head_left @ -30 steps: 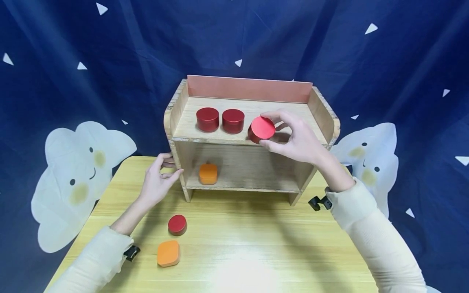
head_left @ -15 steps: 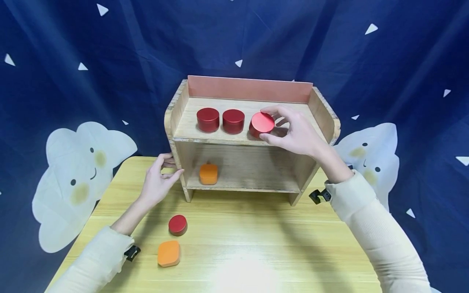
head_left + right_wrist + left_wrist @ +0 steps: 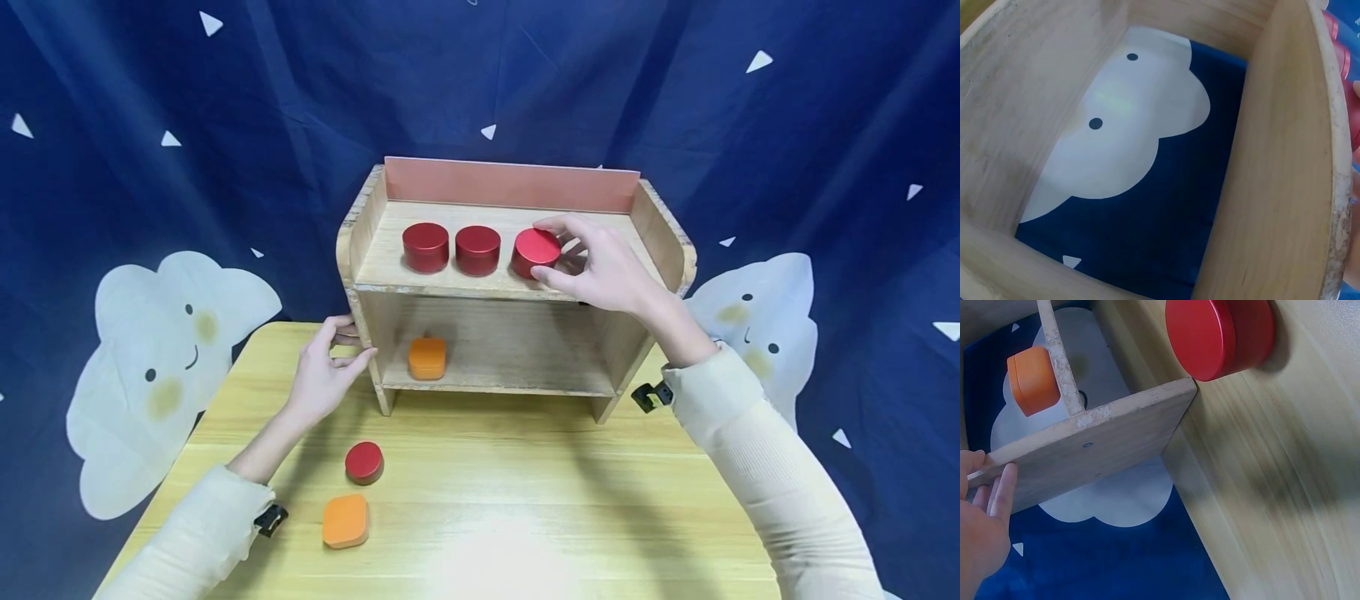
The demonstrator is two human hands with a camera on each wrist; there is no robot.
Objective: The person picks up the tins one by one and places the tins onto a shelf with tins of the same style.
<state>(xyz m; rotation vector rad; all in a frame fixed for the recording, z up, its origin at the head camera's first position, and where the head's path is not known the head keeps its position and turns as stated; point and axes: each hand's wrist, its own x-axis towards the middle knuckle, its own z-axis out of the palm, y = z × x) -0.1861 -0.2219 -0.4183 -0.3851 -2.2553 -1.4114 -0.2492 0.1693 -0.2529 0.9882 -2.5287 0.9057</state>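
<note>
Left hand (image 3: 324, 379) gripping the left side panel of the shelf (image 3: 360, 250), thumb on the front edge, fingers curled round the back. Loose on the worktop (image 3: 525, 500) just near of that hand: a red tin (image 3: 364, 462) and an orange pad (image 3: 345, 521). Another orange pad (image 3: 427, 357) on the lower board. Two red tins (image 3: 452, 247) side by side on the top board, left of centre. Third tin (image 3: 536, 252) just right of them, set down on the top board or nearly so, pinched by the right hand (image 3: 607, 271): thumb on the near side, fingers over the far rim.

Probably light, rigid metal with a smooth, likely slippery wall; lid seemingly separate, so safest taken across the side wall low down, not by the lid alone. Hardly fragile, but apt to dent or roll if dropped.
</note>
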